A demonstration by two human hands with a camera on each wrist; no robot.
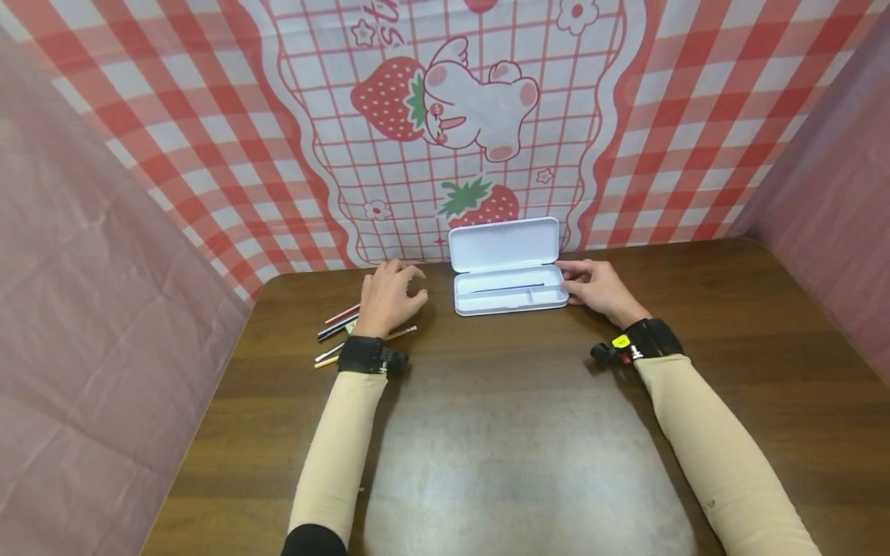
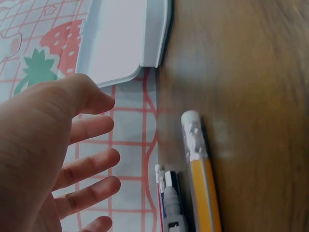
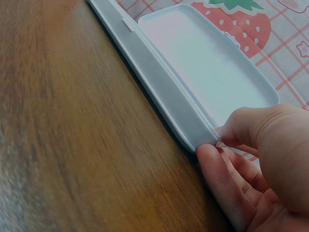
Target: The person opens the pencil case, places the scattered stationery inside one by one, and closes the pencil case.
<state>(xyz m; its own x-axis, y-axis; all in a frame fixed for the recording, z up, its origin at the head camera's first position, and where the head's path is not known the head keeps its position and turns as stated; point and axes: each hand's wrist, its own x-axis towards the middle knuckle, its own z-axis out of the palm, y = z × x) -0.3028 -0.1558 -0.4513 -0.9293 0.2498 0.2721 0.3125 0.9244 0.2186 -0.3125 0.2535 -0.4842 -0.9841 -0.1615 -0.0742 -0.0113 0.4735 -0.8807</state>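
A white pencil case stands with its lid raised near the back of the table. Inside its long compartment lies one thin dark blue stick-like item, its kind too small to tell. My right hand grips the case's right end, thumb at the rim and fingers against the side. To the left of the case, my left hand hovers with fingers loosely bent and nothing between them. Partly hidden under it lie several pencils and pens, among them a yellow pencil with a white eraser and a grey mechanical pencil.
The brown wooden table ends at a red-and-white strawberry-print cloth hanging just behind the case. Pink curtains hang along both sides.
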